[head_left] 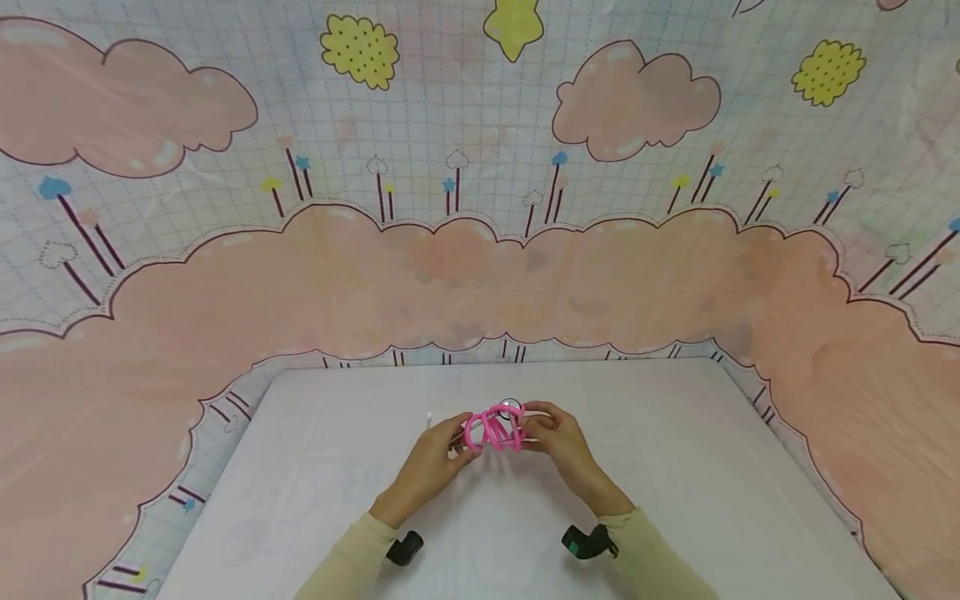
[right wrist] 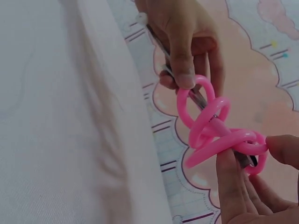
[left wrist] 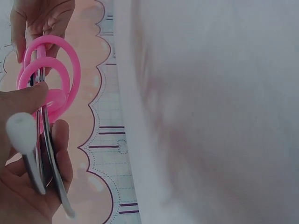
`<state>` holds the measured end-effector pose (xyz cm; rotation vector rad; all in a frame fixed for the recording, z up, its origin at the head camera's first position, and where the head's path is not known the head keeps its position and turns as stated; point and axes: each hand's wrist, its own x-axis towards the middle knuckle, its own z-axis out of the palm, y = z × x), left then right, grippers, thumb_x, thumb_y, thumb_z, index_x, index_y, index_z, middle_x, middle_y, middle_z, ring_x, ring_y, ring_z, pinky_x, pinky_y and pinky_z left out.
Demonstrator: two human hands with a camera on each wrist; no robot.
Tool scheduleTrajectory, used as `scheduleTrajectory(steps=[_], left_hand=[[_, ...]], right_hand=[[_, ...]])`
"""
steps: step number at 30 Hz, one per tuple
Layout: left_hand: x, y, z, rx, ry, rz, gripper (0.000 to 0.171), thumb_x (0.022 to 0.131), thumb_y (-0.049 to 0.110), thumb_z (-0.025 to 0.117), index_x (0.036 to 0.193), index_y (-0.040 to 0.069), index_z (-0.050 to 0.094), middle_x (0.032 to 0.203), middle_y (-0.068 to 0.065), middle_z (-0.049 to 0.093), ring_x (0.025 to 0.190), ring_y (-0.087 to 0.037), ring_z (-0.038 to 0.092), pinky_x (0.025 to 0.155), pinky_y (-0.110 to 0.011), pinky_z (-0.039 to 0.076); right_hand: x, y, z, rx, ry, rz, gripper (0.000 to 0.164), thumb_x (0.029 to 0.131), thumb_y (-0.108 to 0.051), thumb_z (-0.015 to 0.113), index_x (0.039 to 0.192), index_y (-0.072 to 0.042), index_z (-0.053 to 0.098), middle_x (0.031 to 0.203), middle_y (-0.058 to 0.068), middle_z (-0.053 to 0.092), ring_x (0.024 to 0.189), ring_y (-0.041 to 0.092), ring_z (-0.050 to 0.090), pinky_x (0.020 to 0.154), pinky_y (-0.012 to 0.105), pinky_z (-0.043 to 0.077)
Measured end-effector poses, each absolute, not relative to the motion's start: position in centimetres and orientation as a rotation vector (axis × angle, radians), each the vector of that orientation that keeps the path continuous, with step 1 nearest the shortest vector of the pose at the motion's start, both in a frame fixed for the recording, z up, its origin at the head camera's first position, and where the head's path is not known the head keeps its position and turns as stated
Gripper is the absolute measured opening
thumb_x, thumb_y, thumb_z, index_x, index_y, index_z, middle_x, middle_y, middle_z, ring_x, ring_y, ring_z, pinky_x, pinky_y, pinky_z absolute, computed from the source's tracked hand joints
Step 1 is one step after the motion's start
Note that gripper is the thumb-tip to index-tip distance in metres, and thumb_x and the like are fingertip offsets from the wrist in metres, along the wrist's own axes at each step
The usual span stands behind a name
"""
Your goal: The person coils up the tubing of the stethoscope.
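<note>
A stethoscope with pink tubing (head_left: 493, 429) is held above the white table between both hands; the tubing is looped in several coils around its metal ear tubes (left wrist: 50, 158). My left hand (head_left: 425, 465) grips the ear tubes, its thumb against the coils. A white ear tip (left wrist: 21, 130) sticks out past this hand. On the other side my right hand (head_left: 567, 454) pinches the coiled tubing between thumb and fingers, close to the round chest piece (head_left: 510, 406). In the right wrist view, part of a metal end (right wrist: 247, 159) shows inside the coils.
A white table (head_left: 315, 475) lies under the hands. Behind and around it hangs a patterned cloth (head_left: 480, 283) with clouds and stars. Dark wrist cameras (head_left: 587, 542) sit at both sleeves.
</note>
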<state>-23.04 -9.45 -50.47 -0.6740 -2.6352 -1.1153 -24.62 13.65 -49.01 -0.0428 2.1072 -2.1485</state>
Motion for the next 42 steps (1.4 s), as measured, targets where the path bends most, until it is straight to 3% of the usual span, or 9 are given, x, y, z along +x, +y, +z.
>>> scheduleTrajectory(steps=[5,10,25,31,42], left_hand=[[-24.1,-9.5,-50.7,-0.651,-2.672,-1.08,0.055,0.084,0.018,0.078,0.133,0.005,0.057,0.11,-0.007,0.068,0.09,-0.013,0.064,0.08,-0.029,0.056],[-25.6,-9.3,-51.0,-0.639,-2.695,-1.134,0.054,0.084,0.017,0.078,0.132,0.006,0.058,0.116,-0.01,0.068,0.098,-0.018,0.068,0.086,-0.034,0.056],[-29.3,-9.0,-52.3,-0.526,-2.767,-1.171,0.054,0.083,0.018,0.078,0.133,0.006,0.059,0.119,-0.016,0.069,0.108,-0.027,0.068,0.096,-0.045,0.052],[-30.0,-8.9,-52.9,-0.508,-2.785,-1.155,0.052,0.082,0.015,0.08,0.129,0.006,0.061,0.105,-0.013,0.072,0.102,-0.028,0.068,0.093,-0.046,0.052],[-30.1,-9.1,-53.8,-0.512,-2.846,-1.148,0.048,0.08,0.01,0.08,0.125,0.005,0.061,0.105,-0.014,0.072,0.099,-0.028,0.067,0.092,-0.048,0.051]], right_hand=[[-25.3,13.7,-49.6,-0.016,2.088,-2.157,0.034,0.094,-0.013,0.065,0.125,-0.001,0.058,0.115,0.012,0.063,0.091,0.017,0.065,0.081,0.036,0.059],[-26.3,13.7,-49.9,0.001,2.091,-2.167,0.034,0.094,-0.014,0.065,0.124,0.0,0.058,0.116,0.014,0.062,0.09,0.016,0.065,0.081,0.035,0.059],[-29.7,13.2,-52.0,0.154,1.981,-2.249,0.031,0.096,-0.011,0.06,0.125,0.001,0.058,0.11,0.01,0.065,0.09,0.018,0.065,0.082,0.035,0.059],[-30.5,13.1,-53.1,0.185,1.97,-2.254,0.032,0.096,-0.011,0.06,0.125,0.002,0.058,0.115,0.012,0.063,0.093,0.019,0.065,0.084,0.036,0.058],[-30.5,12.9,-53.7,0.17,1.963,-2.269,0.031,0.092,-0.005,0.064,0.121,0.004,0.058,0.103,0.009,0.068,0.088,0.015,0.066,0.084,0.035,0.057]])
